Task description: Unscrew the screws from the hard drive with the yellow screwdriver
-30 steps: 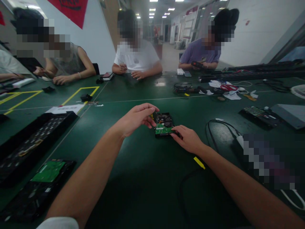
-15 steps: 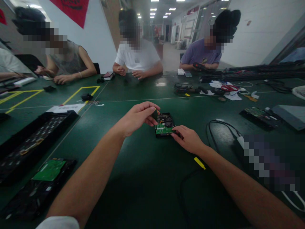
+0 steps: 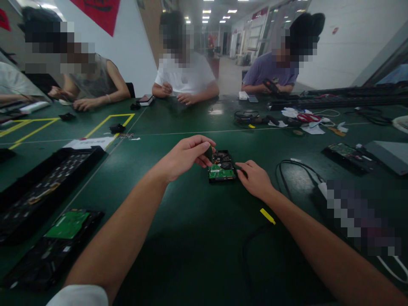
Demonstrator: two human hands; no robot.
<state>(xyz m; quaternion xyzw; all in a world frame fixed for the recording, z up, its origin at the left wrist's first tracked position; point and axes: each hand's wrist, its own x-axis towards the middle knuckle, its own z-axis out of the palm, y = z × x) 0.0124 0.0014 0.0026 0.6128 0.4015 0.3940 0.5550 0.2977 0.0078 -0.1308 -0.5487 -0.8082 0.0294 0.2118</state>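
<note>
A hard drive with a green circuit board [image 3: 222, 171] lies on the dark green table [image 3: 178, 238], board side up. My left hand [image 3: 191, 157] is at its left upper edge, with thumb and fingers pinched around a small dark and yellow tool [image 3: 209, 149], mostly hidden by the fingers. To the right of the drive is my right hand [image 3: 253, 178], its fingertips at or close to the drive's right edge; nothing shows in it, and thumb and forefinger are slightly apart.
At the left lie a black tray [image 3: 35, 195] and another drive [image 3: 66, 225]. At the right are a cable [image 3: 280, 170], a power strip [image 3: 357, 216], a drive [image 3: 347, 155] and a grey box [image 3: 387, 157]. Three people sit across the table.
My right hand has drawn back slightly to the right, off the green board, and its fingers have parted a little. My left hand stays in nearly the same place.
</note>
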